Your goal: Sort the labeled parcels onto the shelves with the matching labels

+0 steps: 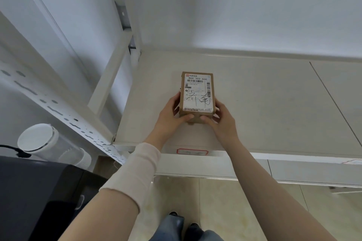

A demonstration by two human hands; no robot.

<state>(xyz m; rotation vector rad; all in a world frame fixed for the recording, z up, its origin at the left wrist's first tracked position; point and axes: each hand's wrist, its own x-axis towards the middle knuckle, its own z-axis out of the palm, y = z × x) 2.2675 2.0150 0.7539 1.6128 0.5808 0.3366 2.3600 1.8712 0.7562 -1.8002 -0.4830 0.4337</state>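
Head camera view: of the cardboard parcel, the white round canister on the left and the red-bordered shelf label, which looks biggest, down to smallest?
1. White canister, though it sits nearer the camera, so its lead over the parcel is unsure.
2. Cardboard parcel, held by the left hand and right hand.
3. Red-bordered shelf label, clearly smallest.

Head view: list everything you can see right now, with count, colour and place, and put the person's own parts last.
Parcel: one, brown cardboard with a white shipping label, on the shelf board, held at its near end.
Shelf board: one, off-white, centre and right.
Shelf label: one, white with red border, on the shelf's front edge below the parcel; a second one shows partly at far right.
Rack frame: white perforated metal, left.
Cylinder: one, white, lower left.
Dark box: one, black, bottom left.
Floor: beige tiles, bottom.
Left hand: gripping the parcel; pale sleeve.
Right hand: gripping the parcel.
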